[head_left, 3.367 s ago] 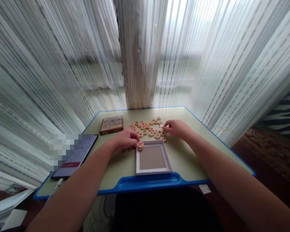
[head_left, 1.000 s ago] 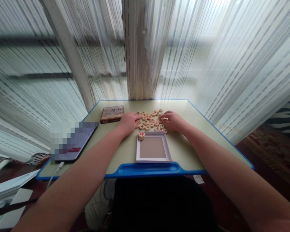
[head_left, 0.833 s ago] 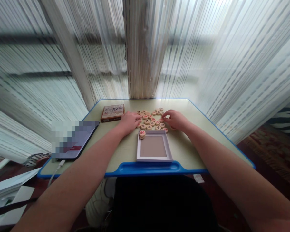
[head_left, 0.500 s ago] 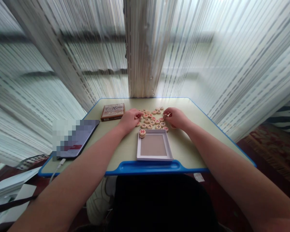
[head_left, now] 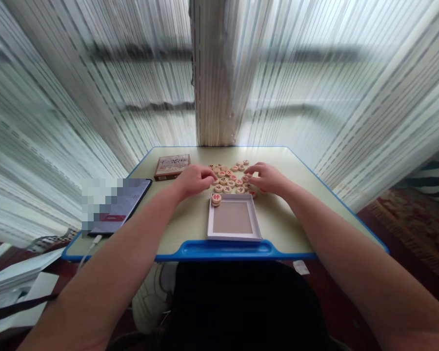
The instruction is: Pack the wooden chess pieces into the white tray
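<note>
The left arm enters from the 7 o'clock edge of the view and the right arm from about 4 o'clock, and both forearms angle inward over the table (head_left: 179, 224). The left hand (head_left: 195, 181) is palm down, its fingers curled and its thumb and forefinger close together at the 9 o'clock side of the round wooden pieces (head_left: 230, 183). The right hand (head_left: 267, 178) sits at their 3 o'clock side, wrist bent inward, fingers loosely bent with a narrow gap between thumb and forefinger. I cannot tell whether either hand grips a piece.

The pieces lie loosely clustered between the hands, many with red or dark characters facing up. At their 6 o'clock is a shallow pale tray (head_left: 233, 218); its 11 o'clock corner holds 2 stacked pieces, the upper disc (head_left: 216, 198) marked in red. A flat printed box (head_left: 172, 166) lies at the table's 11 o'clock, and a phone (head_left: 122, 210) at 9 o'clock with a cable plug (head_left: 96, 240) just beside its lower edge.

The hands cover some pieces at the cluster's sides, and those at 12 o'clock are too small to read. Pixelation hides the phone's outer part, and the left forearm covers part of the cable.
</note>
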{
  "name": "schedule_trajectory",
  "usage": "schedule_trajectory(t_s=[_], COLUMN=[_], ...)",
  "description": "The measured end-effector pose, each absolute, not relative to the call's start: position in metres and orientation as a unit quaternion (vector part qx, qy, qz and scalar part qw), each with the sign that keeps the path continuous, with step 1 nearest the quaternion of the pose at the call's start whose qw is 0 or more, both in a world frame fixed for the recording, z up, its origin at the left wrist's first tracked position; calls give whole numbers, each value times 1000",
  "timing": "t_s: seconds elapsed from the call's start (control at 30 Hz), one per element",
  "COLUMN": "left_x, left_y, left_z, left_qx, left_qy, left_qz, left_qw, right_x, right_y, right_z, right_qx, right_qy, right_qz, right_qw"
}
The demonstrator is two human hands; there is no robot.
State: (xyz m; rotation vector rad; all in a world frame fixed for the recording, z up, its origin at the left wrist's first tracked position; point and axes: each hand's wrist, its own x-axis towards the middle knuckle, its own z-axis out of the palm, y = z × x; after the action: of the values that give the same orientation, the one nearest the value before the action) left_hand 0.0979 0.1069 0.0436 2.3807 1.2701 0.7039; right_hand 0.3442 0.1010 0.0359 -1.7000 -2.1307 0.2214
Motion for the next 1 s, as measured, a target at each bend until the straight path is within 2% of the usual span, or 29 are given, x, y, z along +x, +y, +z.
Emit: schedule_trajectory(t_s=[0.17,0.4,0.57,0.67,0.8,0.9,1.0], left_x=[89,81,83,83,83,84,84], left_y=[97,99,99,100,100,98,96], left_z=[59,53,47,44,44,46,49], left_qx=[831,763,741,744,746,740,736], left_qy=[449,445,433,431,423,417,415], left_qz=[147,69,41,38,36,38,37], left_qw=[293,464,511,509,513,527,534], right_x=[344,344,337,330,315,303,296], right_y=[100,99,93,79,52,34,25], right_z=[37,35,40,48,58,62,63], right_qx=[-599,-619,-608,-539,-415,-361,-354], right_qy=[-775,-738,-701,-693,-737,-786,-815], right_qz=[95,142,180,290,419,434,400], right_qw=[178,229,326,382,329,253,224])
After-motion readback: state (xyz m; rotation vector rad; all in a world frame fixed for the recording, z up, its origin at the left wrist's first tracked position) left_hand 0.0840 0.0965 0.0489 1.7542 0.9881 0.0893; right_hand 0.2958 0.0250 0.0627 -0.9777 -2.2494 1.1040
